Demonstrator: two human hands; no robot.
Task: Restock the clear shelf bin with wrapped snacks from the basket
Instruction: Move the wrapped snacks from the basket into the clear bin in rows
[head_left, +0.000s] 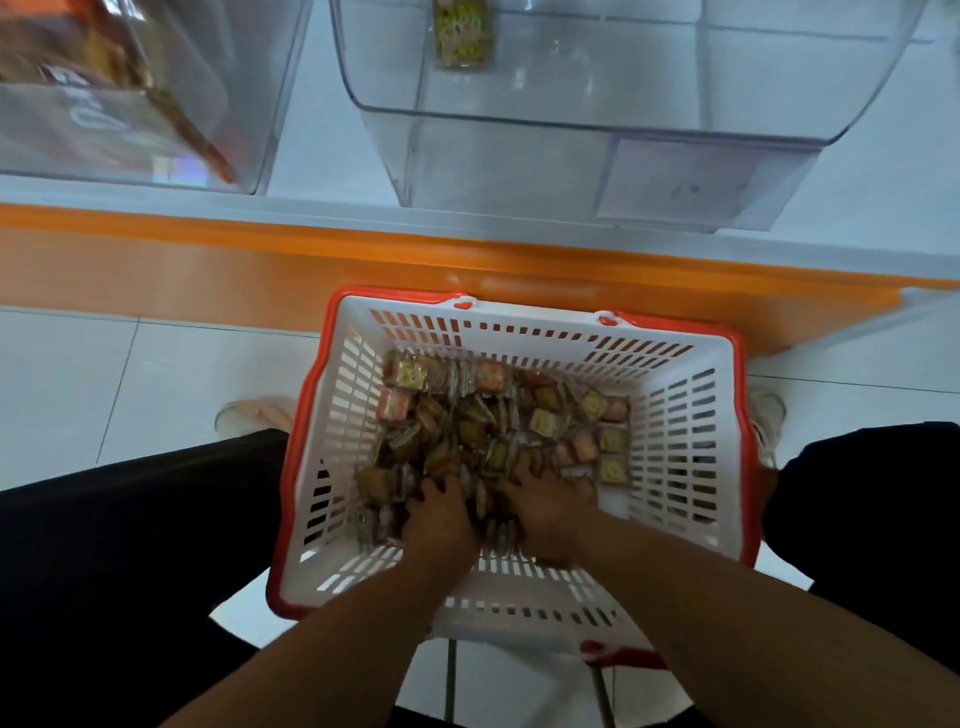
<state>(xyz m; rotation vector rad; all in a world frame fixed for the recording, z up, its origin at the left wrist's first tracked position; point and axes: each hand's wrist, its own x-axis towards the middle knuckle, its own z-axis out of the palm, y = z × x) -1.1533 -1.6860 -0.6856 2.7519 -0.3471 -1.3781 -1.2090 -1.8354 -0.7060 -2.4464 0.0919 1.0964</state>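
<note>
A white basket with a red rim (680, 431) stands on the floor between my legs. It holds a heap of small square wrapped snacks (498, 421). Both hands are plunged into the near side of the heap. My left hand (439, 514) and my right hand (545, 512) have their fingers curled into the snacks, gathering a bunch between them. The fingertips are buried and blurred. Above, on the white shelf, sits the clear shelf bin (613, 130), with one snack packet (464, 34) showing at its back.
An orange band (208, 260) runs along the shelf's front edge just beyond the basket. A second clear bin (156, 104) with brown packets stands at the left. My shoes (254, 410) flank the basket on the white tiled floor.
</note>
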